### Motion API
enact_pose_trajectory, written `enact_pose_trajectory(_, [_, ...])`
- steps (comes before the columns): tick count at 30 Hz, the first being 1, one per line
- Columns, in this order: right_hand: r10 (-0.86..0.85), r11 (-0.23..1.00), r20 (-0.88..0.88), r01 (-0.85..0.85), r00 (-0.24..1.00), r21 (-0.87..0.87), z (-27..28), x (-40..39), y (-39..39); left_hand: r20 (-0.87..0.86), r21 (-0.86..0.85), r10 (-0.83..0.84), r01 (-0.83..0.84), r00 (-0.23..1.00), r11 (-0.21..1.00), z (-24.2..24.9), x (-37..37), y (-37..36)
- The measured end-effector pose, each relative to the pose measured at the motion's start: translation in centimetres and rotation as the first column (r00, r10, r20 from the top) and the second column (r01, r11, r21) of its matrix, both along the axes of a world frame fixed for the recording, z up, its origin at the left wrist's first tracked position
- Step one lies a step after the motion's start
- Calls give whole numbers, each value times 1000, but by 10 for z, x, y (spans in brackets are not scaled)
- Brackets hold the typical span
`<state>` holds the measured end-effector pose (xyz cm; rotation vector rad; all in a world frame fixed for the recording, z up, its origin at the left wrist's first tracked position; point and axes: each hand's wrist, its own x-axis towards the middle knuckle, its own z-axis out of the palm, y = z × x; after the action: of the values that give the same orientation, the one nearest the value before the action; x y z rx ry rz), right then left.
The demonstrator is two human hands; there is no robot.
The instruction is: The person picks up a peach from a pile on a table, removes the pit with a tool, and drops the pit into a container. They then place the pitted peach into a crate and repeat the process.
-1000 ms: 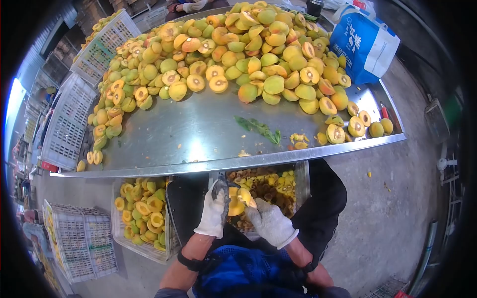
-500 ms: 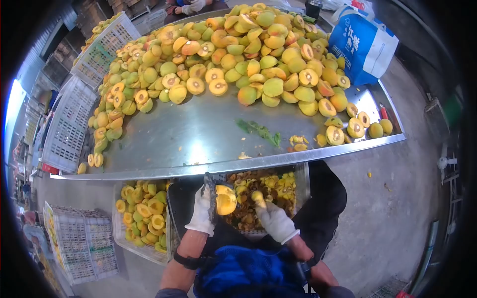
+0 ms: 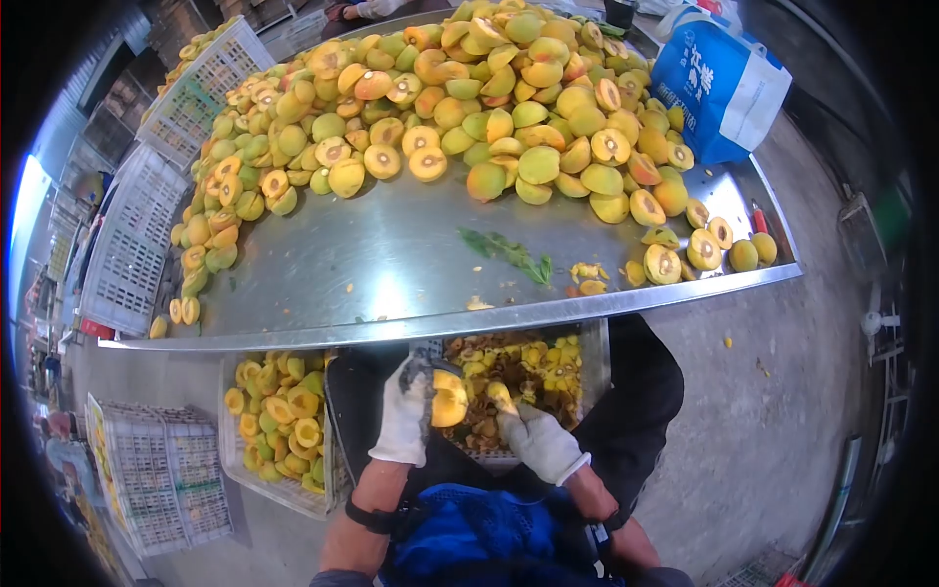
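My left hand (image 3: 404, 411), in a white glove with dark-stained fingers, is closed round a yellow peach half (image 3: 449, 399), its hollowed side turned toward my other hand. To its right my right hand (image 3: 541, 438), also gloved in white, has its fingers closed on a small yellow rounded thing (image 3: 500, 396); its kind cannot be made out. Both hands are over my lap, above a crate (image 3: 595, 372) of brown and yellow fruit scraps (image 3: 486, 430). On my left, another crate (image 3: 235, 455) holds hollowed peach halves (image 3: 279, 408).
A steel table (image 3: 342, 249) ahead carries a large heap of halved peaches (image 3: 538, 166) and some green leaves (image 3: 504, 251). A blue bag (image 3: 699, 93) stands at its right corner, near a red-handled tool (image 3: 759, 219). White crates (image 3: 132, 240) line the left. Another person's gloved hand (image 3: 377, 8) shows at the back.
The peach half and my left hand have shifted slightly right, and the peach half has turned. My right hand's small yellow thing has tilted and come slightly nearer to it.
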<state>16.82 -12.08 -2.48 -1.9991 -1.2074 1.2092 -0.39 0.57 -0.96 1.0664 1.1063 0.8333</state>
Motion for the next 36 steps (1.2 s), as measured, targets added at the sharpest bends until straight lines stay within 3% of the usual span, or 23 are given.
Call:
enact_pose_trajectory(1, [15, 998, 48, -12, 999, -63, -16, 2, -8, -4, 27, 32, -32, 999, 999, 6, -4, 1])
enact_pose_trajectory(2, [13, 1000, -52, -14, 999, -16, -19, 5, -13, -7, 61, 74, -74, 997, 995, 12, -9, 3])
enact_pose_trajectory(3, [22, 1000, -160, -18, 987, 25, -22, 5, -20, -118, 140, 78, -61, 990, 988, 11, -22, 6])
enact_pose_trajectory(4, [-36, 999, -350, 40, 936, 2, -15, 6, -17, -40, 93, -15, 19, 999, 995, 7, -45, 15])
enact_pose_trajectory(6, [-183, 983, -669, 157, 721, -100, -1, 8, -12, -172, 243, 184, -139, 968, 960, 1, -84, 24])
enact_pose_trajectory(7, [-263, 962, -708, 235, 655, -140, 6, 8, -9, -117, 143, 318, -301, 941, 943, 14, -100, 27])
enact_pose_trajectory(8, [-341, 933, -737, 306, 583, -189, 6, 9, -5, -206, 139, 260, -235, 943, 962, 22, -134, 39])
enact_pose_trajectory(10, [-361, 932, -634, 281, 684, -228, -6, 5, 0, -430, 451, 483, -281, 763, 847, 40, -176, 41])
enact_pose_trajectory(12, [-331, 943, -561, 242, 759, -228, -15, -3, 2, -627, 584, 554, -141, 548, 800, 43, -222, 40])
enact_pose_trajectory(13, [-297, 953, -544, 212, 785, -214, -17, -6, 0, -831, 557, 545, 180, 112, 811, 49, -233, 33])
enact_pose_trajectory(16, [-162, 984, -453, 112, 877, -135, -4, -14, 8, -721, 601, 519, 43, 459, 798, 54, -220, 23])
enact_pose_trajectory(17, [-92, 994, -431, 61, 898, -86, -1, -17, 9, -721, 444, 382, -38, 578, 895, 58, -200, 11])
enact_pose_trajectory(18, [-7, 1000, -412, -6, 911, -31, 1, -22, 13, -581, 357, 234, -14, 780, 934, 74, -161, 4])
enact_pose_trajectory(19, [28, 999, -398, -38, 917, -16, 12, -29, 18, -649, 336, 83, 188, 756, 923, 90, -131, 0])
enact_pose_trajectory(20, [66, 998, -383, -70, 921, 1, 29, -34, 21, -638, 456, 18, 359, 770, 815, 84, -107, 0])
enact_pose_trajectory(21, [103, 994, -367, -104, 924, 19, 38, -39, 25, -611, 441, -113, 456, 783, 773, 76, -86, -1])
enact_pose_trajectory(24, [247, 893, 142, -282, 958, 351, 13, -38, 17, -607, 188, -470, 691, 640, 698, 56, -32, -10])
enact_pose_trajectory(25, [298, 844, 338, -412, 893, 344, -9, -29, 2, -629, 220, -462, 713, 625, 666, 39, -23, -13])
enact_pose_trajectory(27, [280, 911, 20, -272, 960, 311, 9, -32, 3, -659, 320, -415, 733, 627, 600, 13, -17, -18])
enact_pose_trajectory(29, [155, 987, -288, -138, 945, 79, 42, -40, 9, -721, 263, -369, 725, 586, 637, 16, -17, -17])
enact_pose_trajectory(32, [223, 943, 69, -234, 972, 239, 26, -51, 5, -716, 221, -305, 619, 628, 754, 7, -21, -18])
enact_pose_trajectory(34, [247, 943, 112, -265, 963, 202, 25, -52, 8, -631, 148, -327, 523, 703, 839, 7, -25, -17])
enact_pose_trajectory(36, [241, 943, 156, -270, 958, 197, 28, -57, 9, -635, 307, -193, 474, 748, 825, -6, -24, -25])
